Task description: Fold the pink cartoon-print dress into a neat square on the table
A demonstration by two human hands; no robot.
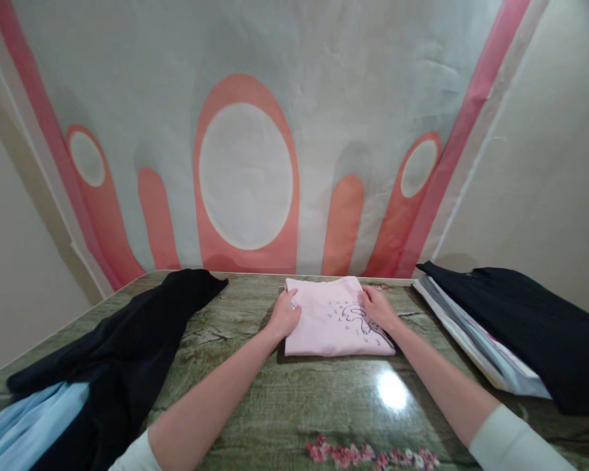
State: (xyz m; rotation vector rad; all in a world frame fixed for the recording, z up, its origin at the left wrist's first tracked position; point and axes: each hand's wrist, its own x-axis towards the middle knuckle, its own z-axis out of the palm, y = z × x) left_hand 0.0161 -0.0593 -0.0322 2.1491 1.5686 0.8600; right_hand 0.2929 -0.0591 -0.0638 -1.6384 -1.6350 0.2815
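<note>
A folded pink T-shirt with a dark printed drawing lies at the far middle of the table. My left hand rests on its left edge, fingers curled over the fabric. My right hand lies on its right side, fingers pressed down on the print. Both forearms reach forward from the near edge.
A dark garment sprawls over the table's left side, with light blue cloth under its near end. On the right a stack of folded clothes is topped by a black piece. A grey and pink patterned wall hanging hangs behind.
</note>
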